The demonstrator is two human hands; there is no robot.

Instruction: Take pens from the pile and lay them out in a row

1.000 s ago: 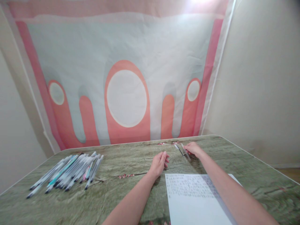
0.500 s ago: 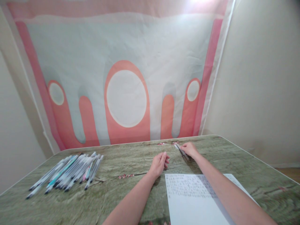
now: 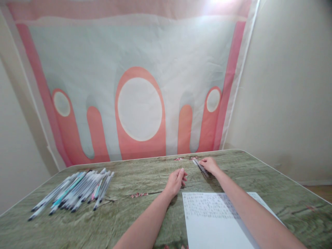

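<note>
Right hand shifted left, pinching a pen (seemingly), left hand loosely curled

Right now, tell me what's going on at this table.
A person's right hand touches slim pens toward the far side of the table, too close together to count. The left hand is loosely curled, with nothing visible in it. A handwritten sheet lies nearer, partly hidden by the right arm; a pile of pens lies at left.

Slim dark-grey pens lie slanted close together on the table, at the right hand's fingers.
</note>
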